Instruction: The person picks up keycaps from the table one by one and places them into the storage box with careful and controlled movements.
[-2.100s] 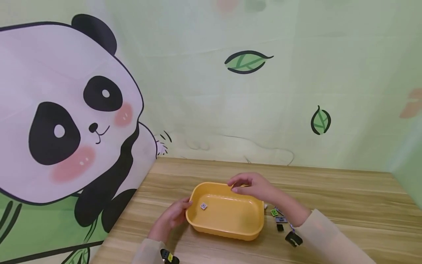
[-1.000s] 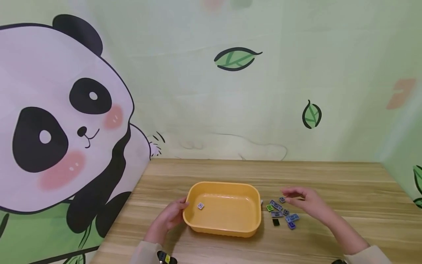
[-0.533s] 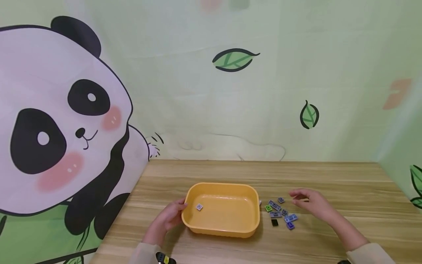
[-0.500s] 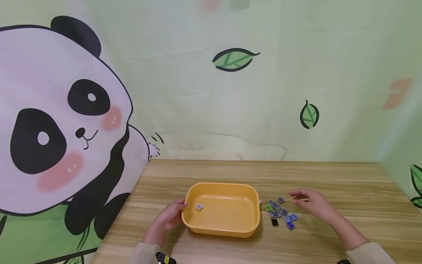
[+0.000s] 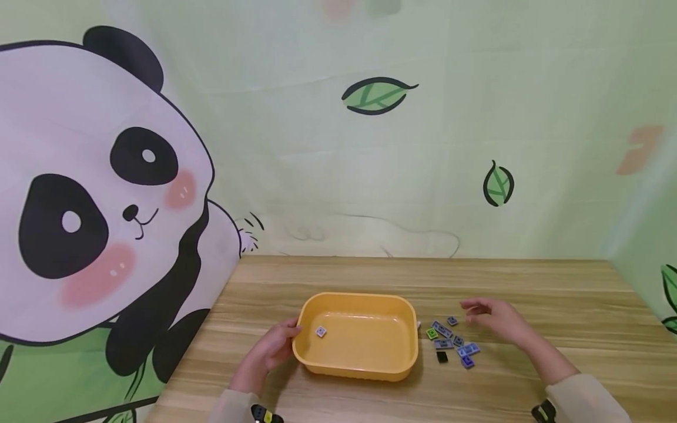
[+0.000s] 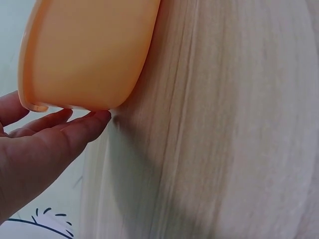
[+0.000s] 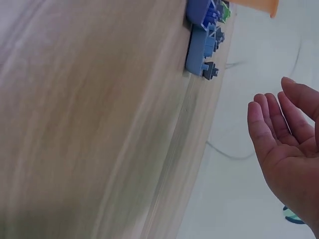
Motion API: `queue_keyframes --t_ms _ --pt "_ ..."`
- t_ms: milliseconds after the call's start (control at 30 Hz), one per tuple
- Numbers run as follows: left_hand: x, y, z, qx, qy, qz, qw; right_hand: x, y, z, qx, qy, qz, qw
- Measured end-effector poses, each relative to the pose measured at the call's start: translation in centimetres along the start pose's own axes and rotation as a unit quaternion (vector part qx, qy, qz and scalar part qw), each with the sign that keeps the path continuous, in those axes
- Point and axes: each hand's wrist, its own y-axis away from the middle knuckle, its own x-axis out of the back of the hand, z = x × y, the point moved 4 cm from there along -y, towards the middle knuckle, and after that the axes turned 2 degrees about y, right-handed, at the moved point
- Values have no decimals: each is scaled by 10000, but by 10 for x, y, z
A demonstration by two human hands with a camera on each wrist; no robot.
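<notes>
In the head view my left hand (image 5: 272,348) grips the left end of a yellow plastic tray (image 5: 359,373), its thumb at the rim. The left wrist view has the fingers of that hand (image 6: 55,139) against the end wall of the tray (image 6: 94,50). One small white keycap (image 5: 321,332) lies inside, near the left end. My right hand (image 5: 497,320) hovers over the table, right of a loose group of keycaps, with nothing in it. Its relaxed fingers (image 7: 271,117) are apart from the blue keycap (image 7: 197,50) in the right wrist view.
Right of the tray lie a green keycap (image 5: 432,333), a black one (image 5: 442,356), a light blue wide one (image 5: 468,350) and several purple-blue ones. A pale piece (image 5: 419,325) peeks out by the tray's right wall. A printed panda backdrop (image 5: 338,176) encloses the wooden table (image 5: 582,329).
My right hand has moved from over the tray's back rim to the right, beside the keycaps, and shifted only slightly in the last half second. My left hand has stayed on the tray.
</notes>
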Motion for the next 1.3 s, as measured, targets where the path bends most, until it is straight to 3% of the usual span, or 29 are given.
queue_keyframes --t_ms 633,1300 --pt "2 -1 -3 42 74 -1 10000 -12 -22 8 298 -214 -644 9972" --pt "0 0 -3 -25 78 -35 10000 -20 -39 22 186 262 -756 9966"
